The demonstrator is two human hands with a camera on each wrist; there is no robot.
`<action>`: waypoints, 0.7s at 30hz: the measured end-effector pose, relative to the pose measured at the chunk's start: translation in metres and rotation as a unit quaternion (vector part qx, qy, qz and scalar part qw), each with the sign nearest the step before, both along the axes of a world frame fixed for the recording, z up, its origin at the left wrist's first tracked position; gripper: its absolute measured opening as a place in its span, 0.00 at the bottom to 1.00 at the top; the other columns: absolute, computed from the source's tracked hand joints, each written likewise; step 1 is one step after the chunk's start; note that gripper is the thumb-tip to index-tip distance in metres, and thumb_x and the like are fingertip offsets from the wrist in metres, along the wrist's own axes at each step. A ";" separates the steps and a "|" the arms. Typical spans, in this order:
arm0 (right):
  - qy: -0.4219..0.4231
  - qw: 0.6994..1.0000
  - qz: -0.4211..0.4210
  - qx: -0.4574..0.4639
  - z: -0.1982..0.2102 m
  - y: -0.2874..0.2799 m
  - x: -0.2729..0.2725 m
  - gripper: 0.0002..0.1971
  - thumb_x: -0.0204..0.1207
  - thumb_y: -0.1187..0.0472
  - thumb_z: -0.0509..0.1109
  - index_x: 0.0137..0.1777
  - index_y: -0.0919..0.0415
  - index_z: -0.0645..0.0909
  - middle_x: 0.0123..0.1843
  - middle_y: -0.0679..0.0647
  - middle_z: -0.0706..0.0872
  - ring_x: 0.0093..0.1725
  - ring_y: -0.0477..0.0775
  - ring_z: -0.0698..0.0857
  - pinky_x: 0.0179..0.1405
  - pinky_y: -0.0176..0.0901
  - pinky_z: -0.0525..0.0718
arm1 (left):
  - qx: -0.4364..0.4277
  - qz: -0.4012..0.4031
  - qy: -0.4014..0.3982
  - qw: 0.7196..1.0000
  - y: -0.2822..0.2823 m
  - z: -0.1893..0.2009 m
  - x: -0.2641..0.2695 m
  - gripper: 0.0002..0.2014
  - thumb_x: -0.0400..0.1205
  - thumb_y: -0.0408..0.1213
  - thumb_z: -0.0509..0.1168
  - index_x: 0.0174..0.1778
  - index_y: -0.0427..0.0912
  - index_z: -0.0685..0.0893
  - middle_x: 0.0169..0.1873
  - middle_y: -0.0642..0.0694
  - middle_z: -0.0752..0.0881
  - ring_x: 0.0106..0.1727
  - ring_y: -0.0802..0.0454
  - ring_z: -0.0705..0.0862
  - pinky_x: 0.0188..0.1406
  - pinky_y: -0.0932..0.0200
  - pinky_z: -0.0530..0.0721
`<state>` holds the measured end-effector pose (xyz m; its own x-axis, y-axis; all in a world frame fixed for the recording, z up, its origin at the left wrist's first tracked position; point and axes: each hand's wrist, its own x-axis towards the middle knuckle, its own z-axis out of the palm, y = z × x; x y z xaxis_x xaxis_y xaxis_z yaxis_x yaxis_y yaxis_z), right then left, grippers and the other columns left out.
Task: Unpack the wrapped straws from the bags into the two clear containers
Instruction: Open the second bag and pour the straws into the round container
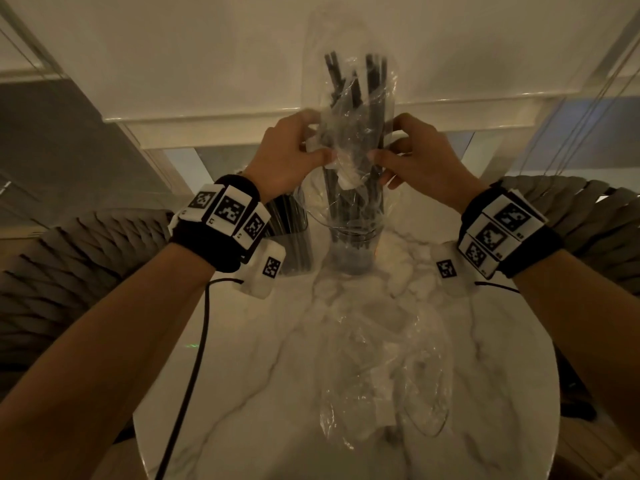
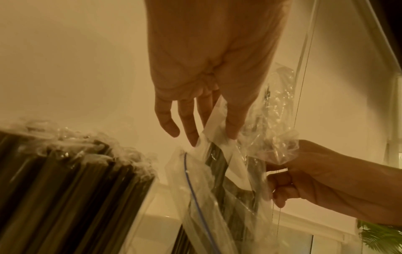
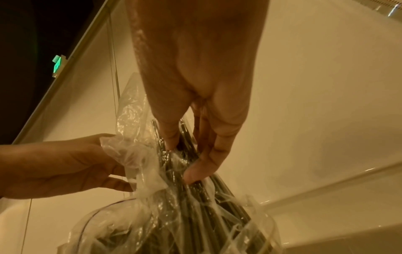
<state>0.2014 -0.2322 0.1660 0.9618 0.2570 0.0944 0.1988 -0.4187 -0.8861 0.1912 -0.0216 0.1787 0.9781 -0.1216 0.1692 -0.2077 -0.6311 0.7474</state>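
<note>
A clear plastic bag (image 1: 356, 109) of black wrapped straws (image 1: 372, 84) stands upright over the middle clear container (image 1: 351, 251), its lower end reaching into it. My left hand (image 1: 318, 147) pinches the bag's left side at a white strip (image 2: 214, 130). On the right side my right hand (image 1: 388, 142) grips the bag and the straws inside it (image 3: 185, 154). A second clear container (image 1: 292, 233), packed with black straws (image 2: 65, 189), stands just left of the first, behind my left wrist.
An empty crumpled clear bag (image 1: 381, 362) lies on the round white marble table (image 1: 242, 393) in front of the containers. Grey woven chairs (image 1: 86, 271) flank the table. A black cable (image 1: 194, 368) hangs from my left wrist.
</note>
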 end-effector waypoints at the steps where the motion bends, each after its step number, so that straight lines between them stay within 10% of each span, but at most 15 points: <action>1: 0.001 1.000 -0.002 0.008 0.000 0.001 0.000 0.16 0.76 0.58 0.72 0.61 0.60 0.74 0.42 0.55 0.89 0.30 0.48 0.90 0.29 0.34 0.87 | -0.011 -0.007 0.002 1.000 -0.001 0.001 -0.001 0.25 0.72 0.42 0.75 0.65 0.47 0.79 0.52 0.48 0.88 0.51 0.54 0.87 0.60 0.55 0.84; 4: 0.010 0.999 -0.001 0.035 -0.001 0.004 -0.002 0.18 0.76 0.58 0.71 0.63 0.62 0.73 0.41 0.58 0.89 0.30 0.50 0.90 0.31 0.36 0.88 | -0.038 -0.040 0.001 0.998 -0.004 0.005 -0.005 0.32 0.68 0.45 0.75 0.68 0.48 0.75 0.58 0.47 0.86 0.59 0.51 0.85 0.63 0.47 0.83; 11: 0.048 0.997 0.013 0.052 -0.007 0.004 -0.005 0.26 0.74 0.60 0.74 0.68 0.61 0.68 0.41 0.59 0.89 0.33 0.55 0.92 0.34 0.42 0.91 | -0.021 -0.027 -0.041 0.999 -0.004 -0.004 0.001 0.24 0.73 0.31 0.72 0.65 0.43 0.77 0.51 0.60 0.80 0.49 0.68 0.80 0.45 0.80 0.78; 16: 0.165 0.976 0.081 0.113 -0.014 -0.002 0.011 0.29 0.72 0.65 0.74 0.72 0.63 0.68 0.40 0.54 0.85 0.31 0.47 0.85 0.34 0.40 0.87 | -0.033 -0.034 -0.038 0.998 -0.008 -0.006 0.003 0.23 0.73 0.30 0.72 0.64 0.46 0.77 0.54 0.53 0.83 0.58 0.52 0.84 0.59 0.55 0.85; 21: 0.169 0.978 0.110 0.047 -0.023 0.002 0.021 0.15 0.74 0.60 0.72 0.61 0.55 0.80 0.42 0.52 0.81 0.33 0.44 0.76 0.33 0.36 0.79 | -0.061 -0.046 -0.012 0.997 -0.010 -0.008 0.000 0.22 0.74 0.25 0.69 0.62 0.45 0.78 0.50 0.51 0.85 0.54 0.52 0.86 0.53 0.56 0.87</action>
<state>0.2227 -0.2304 0.1434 0.8641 0.4674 -0.1867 -0.0367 -0.3113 -0.9496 0.1908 -0.0316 0.1707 0.9591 -0.1876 0.2118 -0.2796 -0.5124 0.8120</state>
